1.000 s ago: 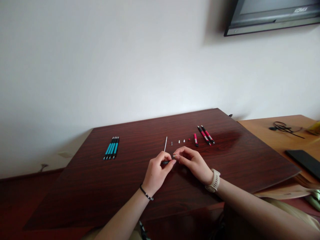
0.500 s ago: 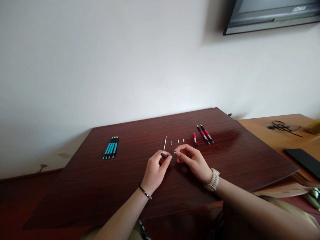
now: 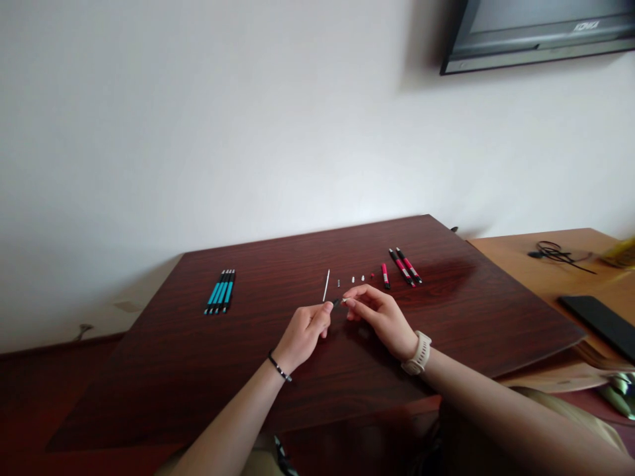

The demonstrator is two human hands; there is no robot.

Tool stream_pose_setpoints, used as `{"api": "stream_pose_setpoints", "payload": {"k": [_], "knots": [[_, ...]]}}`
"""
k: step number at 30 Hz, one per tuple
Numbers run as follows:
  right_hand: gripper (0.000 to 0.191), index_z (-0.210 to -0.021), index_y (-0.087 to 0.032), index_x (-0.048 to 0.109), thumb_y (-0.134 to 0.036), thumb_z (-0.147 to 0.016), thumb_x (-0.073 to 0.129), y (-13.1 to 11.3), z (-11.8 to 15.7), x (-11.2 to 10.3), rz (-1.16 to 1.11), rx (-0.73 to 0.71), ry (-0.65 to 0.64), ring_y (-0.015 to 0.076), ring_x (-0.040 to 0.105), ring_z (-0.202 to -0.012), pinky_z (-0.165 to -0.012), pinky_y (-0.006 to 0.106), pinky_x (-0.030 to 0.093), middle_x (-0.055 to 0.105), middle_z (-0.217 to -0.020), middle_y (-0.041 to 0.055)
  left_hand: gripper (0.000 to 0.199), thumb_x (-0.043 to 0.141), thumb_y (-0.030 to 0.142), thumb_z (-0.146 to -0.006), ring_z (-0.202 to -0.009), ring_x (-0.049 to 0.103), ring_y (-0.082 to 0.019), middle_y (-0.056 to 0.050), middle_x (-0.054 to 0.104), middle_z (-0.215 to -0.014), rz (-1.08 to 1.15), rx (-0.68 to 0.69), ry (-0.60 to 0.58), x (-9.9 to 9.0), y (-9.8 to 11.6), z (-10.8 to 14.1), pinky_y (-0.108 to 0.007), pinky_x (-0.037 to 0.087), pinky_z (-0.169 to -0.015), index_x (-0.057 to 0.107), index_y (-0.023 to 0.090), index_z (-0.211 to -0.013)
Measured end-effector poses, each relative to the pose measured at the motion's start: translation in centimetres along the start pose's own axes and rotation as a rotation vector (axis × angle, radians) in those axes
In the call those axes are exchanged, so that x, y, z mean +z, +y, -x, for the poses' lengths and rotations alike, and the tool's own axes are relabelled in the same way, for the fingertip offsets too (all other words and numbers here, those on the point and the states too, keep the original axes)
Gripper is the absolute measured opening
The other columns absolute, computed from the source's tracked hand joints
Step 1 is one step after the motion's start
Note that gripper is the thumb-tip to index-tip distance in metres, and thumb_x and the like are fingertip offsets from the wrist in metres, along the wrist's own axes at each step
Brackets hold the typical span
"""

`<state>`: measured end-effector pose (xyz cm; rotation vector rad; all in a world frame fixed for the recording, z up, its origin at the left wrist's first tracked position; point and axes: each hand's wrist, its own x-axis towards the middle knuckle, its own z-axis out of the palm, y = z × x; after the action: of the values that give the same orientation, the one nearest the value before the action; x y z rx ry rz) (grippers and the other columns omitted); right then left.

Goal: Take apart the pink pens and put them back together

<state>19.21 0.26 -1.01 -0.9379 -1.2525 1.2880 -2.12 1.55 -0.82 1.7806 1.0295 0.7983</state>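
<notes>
Between the thumb and fingers of my left hand [image 3: 305, 330] is a black pen barrel piece [image 3: 336, 303], its end pointing right. My right hand [image 3: 380, 319] pinches a small whitish pen part [image 3: 344, 301] close to that end; whether the two touch I cannot tell. Just beyond my hands lie a white pen refill [image 3: 326, 285], a small spring [image 3: 338, 283], two small white pen parts [image 3: 353, 279] and a tiny red piece [image 3: 372, 276]. To their right rests a short pink and black pen barrel [image 3: 385, 276].
Two pink and black pens [image 3: 405, 266] lie at the right on the dark wooden table [image 3: 163, 370]. Several blue and black pens [image 3: 219, 291] are lined up at the left. A lighter table [image 3: 526, 264] alongside carries a cable [image 3: 558, 253] and a flat black object [image 3: 598, 320].
My left hand has turned and shifted slightly left, swinging the black barrel piece's end toward the part in my right hand. The right hand has barely moved.
</notes>
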Motion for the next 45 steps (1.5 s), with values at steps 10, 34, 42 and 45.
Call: {"api": "stream_pose_setpoints", "payload": {"k": [10, 34, 42, 45], "knots": [[0.03, -0.099, -0.02, 0.074, -0.048, -0.09, 0.082, 0.2, 0.3, -0.1, 0.02, -0.005, -0.101, 0.0168, 0.066, -0.077, -0.075, 0.031, 0.054, 0.073, -0.087, 0.0022, 0.057, 0.042, 0.059, -0.11, -0.07, 0.051, -0.017, -0.001, 0.056, -0.07, 0.003, 0.008, -0.048, -0.7, 0.9, -0.2, -0.03, 0.038, -0.073, 0.054, 0.019, -0.071], [0.03, -0.105, -0.021, 0.072, -0.048, -0.093, 0.08, 0.0, 0.4, -0.2, -0.016, -0.004, -0.09, 0.0175, 0.068, -0.081, -0.078, 0.032, 0.055, 0.073, -0.092, 0.003, 0.049, 0.052, 0.056, -0.106, -0.07, 0.053, -0.016, -0.001, 0.058, -0.071, 0.185, -0.018, -0.081, -0.3, 0.9, -0.6, -0.03, 0.043, -0.074, 0.053, 0.02, -0.073], [0.033, -0.105, -0.021, 0.07, -0.052, -0.096, 0.075, 0.2, 0.3, 0.0, 0.05, -0.023, -0.013, 0.0174, 0.067, -0.077, -0.076, 0.032, 0.055, 0.072, -0.086, 0.002, 0.04, 0.061, 0.056, -0.102, -0.067, 0.054, -0.014, 0.003, 0.058, -0.07, 0.167, -0.052, -0.011, 0.0, 0.1, -0.6, -0.027, 0.041, -0.066, 0.054, 0.02, -0.086], [0.034, -0.105, -0.021, 0.069, -0.052, -0.095, 0.076, 0.2, 0.2, 0.0, 0.047, -0.015, -0.007, 0.0183, 0.069, -0.078, -0.076, 0.033, 0.056, 0.072, -0.086, 0.0021, 0.045, 0.052, 0.059, -0.106, -0.066, 0.053, -0.014, 0.002, 0.056, -0.07, 0.183, -0.044, -0.015, 0.1, 0.1, -0.6, -0.027, 0.041, -0.064, 0.054, 0.02, -0.084]]}}
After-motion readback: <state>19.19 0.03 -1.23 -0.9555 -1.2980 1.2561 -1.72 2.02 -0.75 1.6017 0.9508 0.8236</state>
